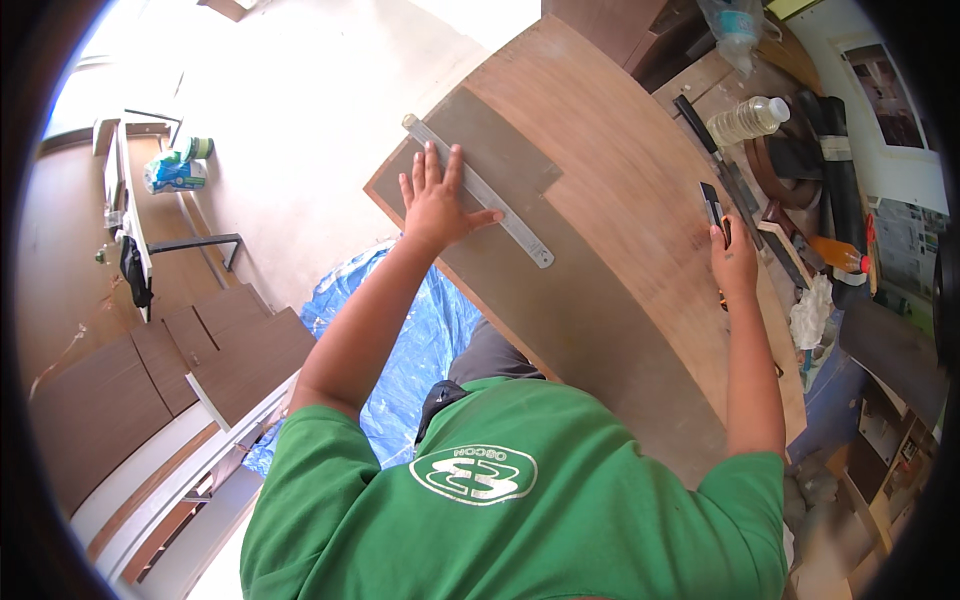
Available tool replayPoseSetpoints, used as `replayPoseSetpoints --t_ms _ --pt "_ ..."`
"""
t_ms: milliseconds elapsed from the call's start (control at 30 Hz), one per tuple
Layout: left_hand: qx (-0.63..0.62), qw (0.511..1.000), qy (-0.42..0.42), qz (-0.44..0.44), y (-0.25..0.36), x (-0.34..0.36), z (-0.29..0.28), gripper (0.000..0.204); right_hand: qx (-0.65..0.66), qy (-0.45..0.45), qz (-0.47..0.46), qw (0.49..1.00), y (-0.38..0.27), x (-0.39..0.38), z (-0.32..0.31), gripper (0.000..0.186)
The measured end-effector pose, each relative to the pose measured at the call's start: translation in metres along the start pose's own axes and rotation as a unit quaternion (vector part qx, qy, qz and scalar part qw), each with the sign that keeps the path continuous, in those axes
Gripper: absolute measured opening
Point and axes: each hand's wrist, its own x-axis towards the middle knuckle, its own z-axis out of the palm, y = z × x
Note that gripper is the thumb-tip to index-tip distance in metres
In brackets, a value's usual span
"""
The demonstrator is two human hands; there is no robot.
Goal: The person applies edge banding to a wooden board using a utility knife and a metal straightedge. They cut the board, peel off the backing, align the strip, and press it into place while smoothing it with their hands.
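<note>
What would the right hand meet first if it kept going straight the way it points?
With the cutter leading, the right hand would probably meet the black-handled tool near the edge of the board. Depth is unclear, so it might pass above it.

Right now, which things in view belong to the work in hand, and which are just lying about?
In use:
- ruler, under the left hand
- cutter, in the right hand
- grey sheet, beneath the ruler

Apparently lying about:
- clear bottle
- orange bottle
- blue tarp
</note>
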Motion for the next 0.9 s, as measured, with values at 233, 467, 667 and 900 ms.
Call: replayPoseSetpoints --t_ms 233,467,667,900 --pt "0.023 0.99 0.069 0.119 -0.018 -0.011 0.008 0.078 -0.05 -0.01 0.045 0.998 -0.007 -0.002 -0.011 0.034" --pt "0.005 0.972 0.024 0.236 -0.037 0.024 -0.024 0.046 -0.011 0.068 -0.061 0.996 -0.042 -0.021 0.004 0.035" --pt "0.063 0.957 -0.099 0.264 -0.023 0.051 -0.05 0.036 0.224 -0.112 -0.161 0.955 -0.171 -0.064 0.053 0.03" --pt "0.057 0.948 -0.102 0.297 -0.026 0.053 -0.043 0.036 0.102 -0.045 -0.173 0.979 -0.254 -0.067 0.085 0.041"
